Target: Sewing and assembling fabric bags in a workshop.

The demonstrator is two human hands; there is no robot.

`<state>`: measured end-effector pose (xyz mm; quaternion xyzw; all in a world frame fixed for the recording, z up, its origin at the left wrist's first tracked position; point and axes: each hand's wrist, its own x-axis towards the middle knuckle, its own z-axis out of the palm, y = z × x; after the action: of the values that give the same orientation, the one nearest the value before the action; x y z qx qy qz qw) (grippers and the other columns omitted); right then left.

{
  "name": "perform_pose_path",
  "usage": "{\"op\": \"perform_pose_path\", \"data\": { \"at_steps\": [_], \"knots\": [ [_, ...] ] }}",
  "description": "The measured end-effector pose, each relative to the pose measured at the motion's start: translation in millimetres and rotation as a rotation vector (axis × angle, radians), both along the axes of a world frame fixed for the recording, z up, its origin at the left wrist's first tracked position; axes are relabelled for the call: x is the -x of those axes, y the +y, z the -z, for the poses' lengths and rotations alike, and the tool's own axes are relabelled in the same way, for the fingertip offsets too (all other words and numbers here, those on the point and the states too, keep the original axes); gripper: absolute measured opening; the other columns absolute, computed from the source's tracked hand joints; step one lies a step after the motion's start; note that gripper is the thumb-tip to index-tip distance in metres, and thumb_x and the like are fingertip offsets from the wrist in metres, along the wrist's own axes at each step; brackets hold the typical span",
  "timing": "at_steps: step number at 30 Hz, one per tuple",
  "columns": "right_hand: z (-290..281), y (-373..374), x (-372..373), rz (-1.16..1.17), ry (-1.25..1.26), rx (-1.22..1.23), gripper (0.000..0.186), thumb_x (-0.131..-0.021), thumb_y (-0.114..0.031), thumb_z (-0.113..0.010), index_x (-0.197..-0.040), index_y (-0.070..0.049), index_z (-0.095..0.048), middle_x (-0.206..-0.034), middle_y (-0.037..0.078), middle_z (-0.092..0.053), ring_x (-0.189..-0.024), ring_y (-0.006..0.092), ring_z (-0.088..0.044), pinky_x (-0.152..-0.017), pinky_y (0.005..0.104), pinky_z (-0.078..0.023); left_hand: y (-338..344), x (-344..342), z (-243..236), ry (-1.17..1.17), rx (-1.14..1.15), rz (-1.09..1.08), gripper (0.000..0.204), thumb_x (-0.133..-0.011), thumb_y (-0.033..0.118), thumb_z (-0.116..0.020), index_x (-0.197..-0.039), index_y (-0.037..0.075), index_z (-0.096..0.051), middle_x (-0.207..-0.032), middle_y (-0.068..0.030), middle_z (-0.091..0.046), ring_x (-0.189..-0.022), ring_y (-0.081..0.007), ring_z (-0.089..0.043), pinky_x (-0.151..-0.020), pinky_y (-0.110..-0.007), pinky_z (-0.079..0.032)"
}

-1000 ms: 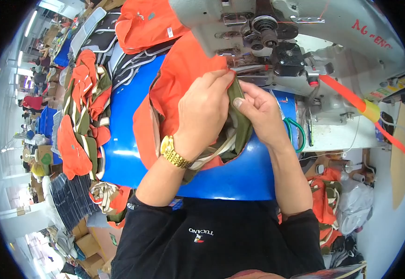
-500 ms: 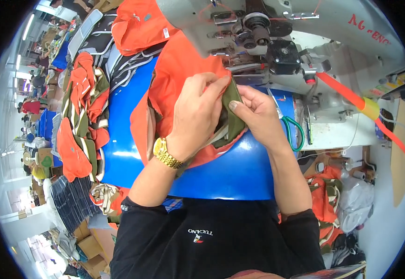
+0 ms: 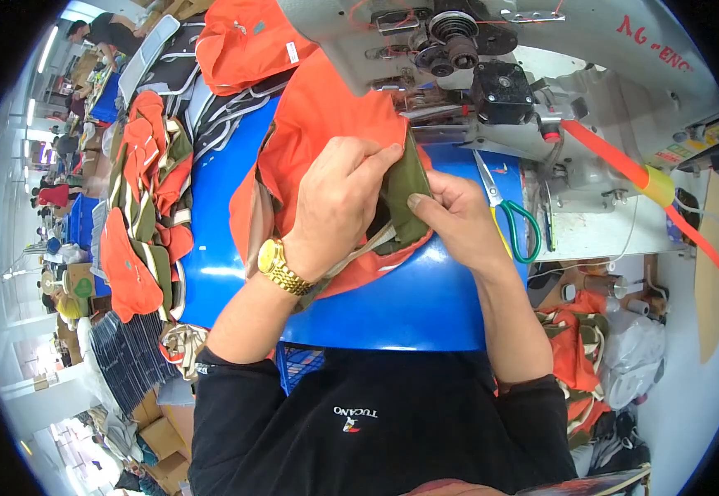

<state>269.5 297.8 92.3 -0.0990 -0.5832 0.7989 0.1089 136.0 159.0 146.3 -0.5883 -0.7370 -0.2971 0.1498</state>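
An orange fabric piece with olive-green cloth and a cream strip, like a partly sewn bag, lies on the blue work surface below a sewing machine. My left hand, with a gold watch on the wrist, pinches the upper edge where orange meets the olive panel. Lower down on the right, my right hand holds the same olive edge between thumb and fingers. Scissors with green handles lie right of my right hand. The fingertips of my left hand are partly hidden by the cloth.
Folded orange and olive pieces are piled at the left of the blue table. Another orange piece rests on grey-black panels at the back left. Orange pieces and clear plastic sit at the lower right.
My left hand has shifted slightly left and my right hand slightly down, away from each other along the edge. More of the olive panel shows between them.
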Motion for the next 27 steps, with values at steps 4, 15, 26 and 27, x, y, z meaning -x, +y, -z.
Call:
{"op": "perform_pose_path", "data": {
  "at_steps": [4,15,26,27],
  "knots": [
    [-5.5,1.2,-0.9,0.007,0.032,0.005,0.022,-0.100,-0.002,-0.057,-0.117,0.004,-0.070,-0.092,0.000,-0.072,-0.079,0.0032,-0.062,-0.069,0.0239,-0.051,-0.6,2.5,-15.4,0.003,0.094,0.041,0.035,-0.083,-0.006,-0.069,-0.117,0.004,-0.073,-0.095,-0.0119,-0.065,-0.086,-0.0293,-0.065,-0.074,-0.039,-0.054],
    [13.2,6.1,10.3,0.197,-0.051,-0.383,0.013,-0.088,-0.011,-0.061,-0.089,0.001,-0.066,-0.061,0.009,-0.053,-0.056,0.0151,-0.048,-0.055,0.0355,-0.040,21.4,21.3,-2.6,0.041,-0.003,0.027,0.036,-0.081,-0.007,-0.068,-0.116,0.000,-0.062,-0.099,-0.0155,-0.062,-0.089,-0.0349,-0.064,-0.078,-0.041,-0.054],
    [-7.0,-7.8,-0.2,0.215,-0.160,-0.460,0.016,-0.093,-0.013,-0.058,-0.091,0.003,-0.063,-0.070,0.020,-0.057,-0.059,0.0283,-0.051,-0.060,0.0402,-0.044,-2.7,32.6,5.4,0.078,-0.024,0.058,0.028,-0.075,-0.006,-0.068,-0.102,0.003,-0.070,-0.099,-0.0107,-0.063,-0.094,-0.0303,-0.064,-0.079,-0.040,-0.055],
    [-5.8,-7.1,-2.0,0.200,-0.174,-0.468,0.016,-0.094,-0.013,-0.058,-0.092,0.003,-0.062,-0.069,0.019,-0.055,-0.059,0.0268,-0.050,-0.059,0.0398,-0.043,-2.9,37.3,2.6,0.151,-0.055,0.120,0.028,-0.074,-0.005,-0.070,-0.101,0.003,-0.071,-0.100,-0.0097,-0.064,-0.096,-0.0293,-0.065,-0.080,-0.040,-0.056]
  ]
}}
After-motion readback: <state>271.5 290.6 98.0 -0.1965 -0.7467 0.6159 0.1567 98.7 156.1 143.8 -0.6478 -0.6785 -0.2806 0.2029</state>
